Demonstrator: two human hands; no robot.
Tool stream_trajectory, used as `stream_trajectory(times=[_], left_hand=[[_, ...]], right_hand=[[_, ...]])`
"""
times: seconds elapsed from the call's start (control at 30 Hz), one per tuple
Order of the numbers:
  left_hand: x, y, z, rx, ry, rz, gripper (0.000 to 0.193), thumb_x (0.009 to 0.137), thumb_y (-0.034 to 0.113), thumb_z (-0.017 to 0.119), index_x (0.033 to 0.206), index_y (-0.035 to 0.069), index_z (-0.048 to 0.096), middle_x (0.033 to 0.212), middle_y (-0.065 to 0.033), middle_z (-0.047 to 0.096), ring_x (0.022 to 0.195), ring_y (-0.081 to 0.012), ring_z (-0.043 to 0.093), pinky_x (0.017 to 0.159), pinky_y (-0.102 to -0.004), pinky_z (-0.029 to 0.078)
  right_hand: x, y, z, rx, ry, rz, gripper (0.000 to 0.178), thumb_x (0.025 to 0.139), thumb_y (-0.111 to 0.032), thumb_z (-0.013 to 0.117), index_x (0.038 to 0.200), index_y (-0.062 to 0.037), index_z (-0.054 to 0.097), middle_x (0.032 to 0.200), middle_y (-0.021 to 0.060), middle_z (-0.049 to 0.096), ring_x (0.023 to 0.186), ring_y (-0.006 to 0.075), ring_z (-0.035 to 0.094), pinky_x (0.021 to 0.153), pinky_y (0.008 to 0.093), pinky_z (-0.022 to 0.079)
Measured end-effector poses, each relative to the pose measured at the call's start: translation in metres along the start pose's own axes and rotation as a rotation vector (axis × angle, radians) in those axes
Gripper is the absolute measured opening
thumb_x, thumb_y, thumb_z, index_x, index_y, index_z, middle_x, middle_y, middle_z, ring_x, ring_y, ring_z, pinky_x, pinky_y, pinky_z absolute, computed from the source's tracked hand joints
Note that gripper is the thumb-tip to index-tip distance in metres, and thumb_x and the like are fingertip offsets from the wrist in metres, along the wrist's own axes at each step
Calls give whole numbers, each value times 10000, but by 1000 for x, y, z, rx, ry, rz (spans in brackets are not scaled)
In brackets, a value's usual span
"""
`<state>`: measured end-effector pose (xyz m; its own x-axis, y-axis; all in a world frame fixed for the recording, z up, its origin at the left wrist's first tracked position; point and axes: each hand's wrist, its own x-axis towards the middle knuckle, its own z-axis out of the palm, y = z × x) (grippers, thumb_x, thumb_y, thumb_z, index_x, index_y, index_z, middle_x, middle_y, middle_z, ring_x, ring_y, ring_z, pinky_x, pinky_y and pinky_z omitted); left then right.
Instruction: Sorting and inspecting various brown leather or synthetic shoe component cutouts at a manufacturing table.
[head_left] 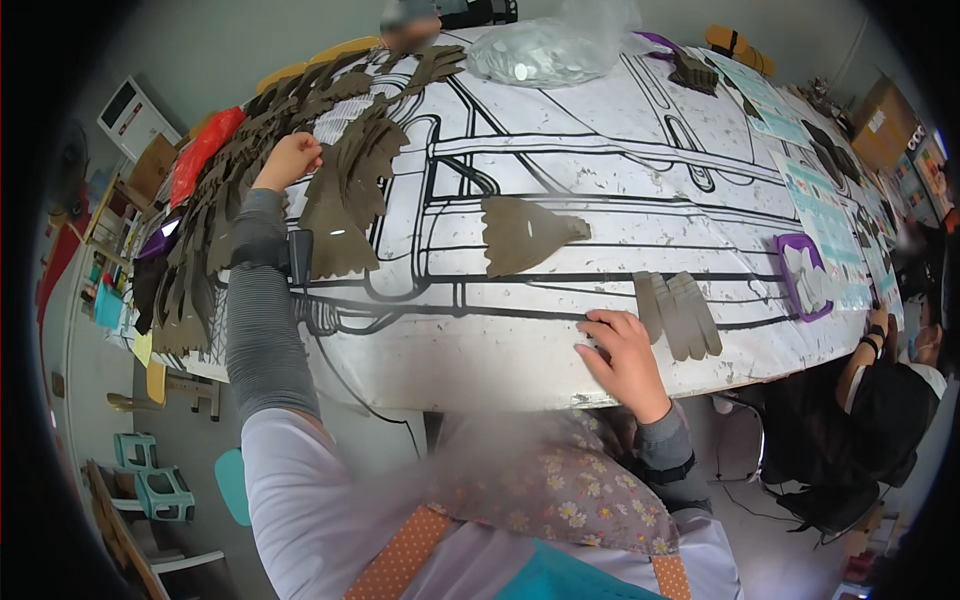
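My left hand (288,162) is at the left of the table, its fingertips pinched together beside the overlapping olive-brown, jagged-edged flat pieces (345,205). Whatever lies between those fingers, if anything, is too small to make out. Near the front edge, my right hand (622,362) rests with thumb and fingers apart and nothing in it. Just right of it lies a group of brown strips with rounded ends (685,318); the fingers are close to its left side. A fan-shaped brown piece (528,236) lies flat in the middle, its jagged edge toward the left.
Long overlapping rows of brown pieces (215,225) cover the table's left side, with a red plastic bag (205,155) beside them. At the back sits a clear plastic bag (545,52). A purple tray (783,262) stands at the right, near a seated person in black (885,420).
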<state>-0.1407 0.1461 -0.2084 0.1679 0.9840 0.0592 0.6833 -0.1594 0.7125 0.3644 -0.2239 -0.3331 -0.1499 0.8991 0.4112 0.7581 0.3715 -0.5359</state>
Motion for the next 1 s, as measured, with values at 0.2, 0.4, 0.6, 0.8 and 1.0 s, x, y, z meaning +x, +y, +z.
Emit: stream_trajectory(times=[0.2, 0.4, 0.6, 0.8, 1.0], left_hand=[[-4, 49, 102, 302, 214, 329, 456, 947, 224, 694, 1378, 121, 590, 1046, -118, 739, 905, -312, 712, 833, -403, 551], [-76, 137, 231, 301, -342, 726, 491, 946, 255, 708, 1373, 38, 599, 1246, -185, 684, 1153, -321, 647, 986, -396, 509], [-85, 142, 306, 419, -111, 929, 535, 922, 368, 716, 1294, -9, 636, 1327, -175, 639, 1164, -362, 620, 1013, -427, 487], [-97, 143, 308, 208, -168, 774, 451, 891, 302, 767, 1204, -5, 659, 1210, -144, 650, 1114, -342, 630, 933, -403, 526], [-117, 144, 299, 225, -159, 689, 416, 881, 235, 781, 1197, -4, 654, 1194, -157, 648, 1095, -356, 626, 939, -397, 511]], right_hand=[[4, 4, 3, -6, 7, 30, 272, 874, -169, 748, 1121, -60, 721, 1209, 93, 663, 1143, 310, 584, 985, 421, 453], [6, 5, 4, -22, -6, 29, 265, 883, -186, 749, 1121, -74, 725, 1214, 83, 663, 1143, 306, 584, 978, 416, 458], [3, 5, 5, -15, -5, 40, 263, 888, -188, 744, 1125, -75, 722, 1230, 80, 660, 1160, 305, 579, 997, 422, 456], [-3, 8, 5, 3, 8, 44, 265, 893, -195, 753, 1130, -81, 728, 1252, 80, 666, 1159, 306, 592, 1012, 426, 463], [-3, 10, 3, 6, 16, 34, 254, 893, -203, 756, 1111, -78, 725, 1251, 86, 665, 1163, 310, 592, 1018, 422, 459]])
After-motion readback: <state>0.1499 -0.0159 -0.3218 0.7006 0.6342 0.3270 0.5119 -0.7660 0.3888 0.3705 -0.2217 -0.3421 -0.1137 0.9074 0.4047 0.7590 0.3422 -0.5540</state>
